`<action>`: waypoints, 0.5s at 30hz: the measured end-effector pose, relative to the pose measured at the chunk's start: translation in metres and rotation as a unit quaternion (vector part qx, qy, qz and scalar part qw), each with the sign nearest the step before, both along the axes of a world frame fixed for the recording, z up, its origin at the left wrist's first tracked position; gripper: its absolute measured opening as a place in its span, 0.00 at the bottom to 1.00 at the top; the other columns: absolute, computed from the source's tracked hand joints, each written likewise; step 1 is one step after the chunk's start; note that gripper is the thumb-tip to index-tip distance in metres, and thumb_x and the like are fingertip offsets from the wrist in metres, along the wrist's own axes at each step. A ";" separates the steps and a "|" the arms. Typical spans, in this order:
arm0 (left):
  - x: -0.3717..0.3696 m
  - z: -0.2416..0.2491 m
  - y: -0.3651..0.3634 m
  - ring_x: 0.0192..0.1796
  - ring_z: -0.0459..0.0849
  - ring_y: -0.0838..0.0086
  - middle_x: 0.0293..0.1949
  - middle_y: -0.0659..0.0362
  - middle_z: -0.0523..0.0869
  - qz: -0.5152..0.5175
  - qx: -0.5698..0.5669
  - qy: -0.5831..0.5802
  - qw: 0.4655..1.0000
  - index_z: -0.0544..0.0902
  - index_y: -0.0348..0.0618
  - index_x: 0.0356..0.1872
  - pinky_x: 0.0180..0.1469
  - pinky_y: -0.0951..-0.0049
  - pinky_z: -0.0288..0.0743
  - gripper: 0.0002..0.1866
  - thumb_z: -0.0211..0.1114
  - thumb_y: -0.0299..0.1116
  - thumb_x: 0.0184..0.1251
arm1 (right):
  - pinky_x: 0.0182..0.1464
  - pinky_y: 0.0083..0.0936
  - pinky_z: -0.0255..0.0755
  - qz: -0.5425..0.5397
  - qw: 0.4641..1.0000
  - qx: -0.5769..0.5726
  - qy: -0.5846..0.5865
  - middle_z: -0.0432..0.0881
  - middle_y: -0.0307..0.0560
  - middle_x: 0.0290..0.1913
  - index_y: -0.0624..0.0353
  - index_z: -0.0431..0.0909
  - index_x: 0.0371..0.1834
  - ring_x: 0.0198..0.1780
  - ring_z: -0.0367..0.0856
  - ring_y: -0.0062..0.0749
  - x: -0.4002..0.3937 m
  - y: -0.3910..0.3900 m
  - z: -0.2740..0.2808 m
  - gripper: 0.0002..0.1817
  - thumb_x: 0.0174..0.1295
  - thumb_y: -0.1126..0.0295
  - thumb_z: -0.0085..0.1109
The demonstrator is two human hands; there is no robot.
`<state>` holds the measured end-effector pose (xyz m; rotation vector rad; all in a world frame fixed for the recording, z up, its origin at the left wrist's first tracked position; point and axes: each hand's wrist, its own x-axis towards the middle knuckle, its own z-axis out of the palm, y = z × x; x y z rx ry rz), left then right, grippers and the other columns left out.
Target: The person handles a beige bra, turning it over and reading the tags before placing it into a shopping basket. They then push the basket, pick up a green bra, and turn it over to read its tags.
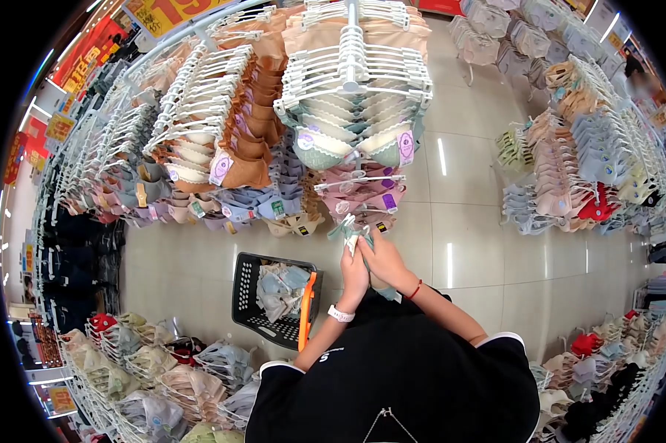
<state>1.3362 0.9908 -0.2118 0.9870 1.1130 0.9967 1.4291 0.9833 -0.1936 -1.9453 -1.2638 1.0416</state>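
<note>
Close in front of my body, both hands are together on a bra point(378, 283) with pale green straps and its white hanger point(350, 221). My left hand point(354, 272), with a pale band on the wrist, is closed around the white hanger end and strap. My right hand point(384, 258), with a red cord on the wrist, pinches the strap beside it. The bra hangs below the hands, mostly hidden by my forearms and black shirt. Just beyond is a rack of pink bras point(355, 188), with green and cream bras point(347, 140) on white hangers above.
A black shopping basket point(242, 295) with an orange handle point(305, 310) stands on the tiled floor to my left, with light-coloured garments point(281, 288) inside. Racks of brown bras point(248, 140) stand at front left, more bra racks point(569, 170) at right, and others point(192, 384) behind me.
</note>
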 end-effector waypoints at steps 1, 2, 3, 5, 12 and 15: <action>-0.002 0.000 0.000 0.41 0.75 0.77 0.38 0.59 0.80 -0.003 -0.006 -0.001 1.000 0.74 0.31 0.47 0.45 0.77 0.69 0.13 0.48 0.30 0.71 | 0.39 0.47 0.68 0.001 1.000 0.014 -0.003 0.77 0.70 0.33 0.68 0.66 0.46 0.38 0.75 0.65 -0.001 0.000 0.000 0.23 0.67 0.54 0.41; -0.003 0.000 0.000 0.42 0.76 0.77 0.39 0.58 0.80 -0.001 0.007 0.006 1.000 0.74 0.31 0.47 0.45 0.76 0.69 0.13 0.48 0.30 0.71 | 0.37 0.49 0.68 0.002 1.000 0.029 -0.006 0.77 0.70 0.31 0.68 0.67 0.43 0.36 0.75 0.65 -0.002 -0.001 0.000 0.23 0.67 0.54 0.39; -0.003 -0.002 0.000 0.42 0.76 0.77 0.39 0.58 0.80 0.001 0.020 0.012 1.000 0.74 0.31 0.47 0.45 0.76 0.69 0.13 0.48 0.31 0.71 | 0.34 0.50 0.68 0.003 0.999 0.043 -0.009 0.76 0.70 0.29 0.68 0.67 0.40 0.33 0.75 0.66 -0.003 -0.001 -0.001 0.23 0.68 0.54 0.36; -0.004 -0.005 0.000 0.43 0.76 0.77 0.40 0.57 0.80 -0.003 0.038 0.031 0.999 0.73 0.31 0.48 0.46 0.76 0.69 0.13 0.48 0.31 0.70 | 0.36 0.46 0.68 -0.018 0.998 0.065 0.013 0.75 0.70 0.31 0.67 0.67 0.37 0.35 0.73 0.66 -0.005 -0.002 -0.006 0.19 0.69 0.59 0.36; -0.019 -0.003 0.017 0.50 0.74 0.75 0.49 0.55 0.78 -0.134 -0.037 -0.064 0.988 0.71 0.33 0.53 0.55 0.75 0.65 0.18 0.53 0.35 0.69 | 0.38 0.33 0.70 -0.085 0.977 0.150 0.124 0.78 0.56 0.31 0.64 0.71 0.35 0.35 0.78 0.38 0.018 0.004 -0.014 0.20 0.70 0.56 0.38; -0.038 -0.020 0.022 0.52 0.73 0.75 0.51 0.55 0.76 -0.213 -0.060 -0.035 0.975 0.69 0.33 0.56 0.57 0.75 0.65 0.20 0.54 0.37 0.69 | 0.40 0.24 0.69 -0.238 0.853 0.079 0.458 0.77 0.42 0.33 0.62 0.72 0.35 0.36 0.74 0.22 0.031 0.010 0.003 0.21 0.70 0.53 0.39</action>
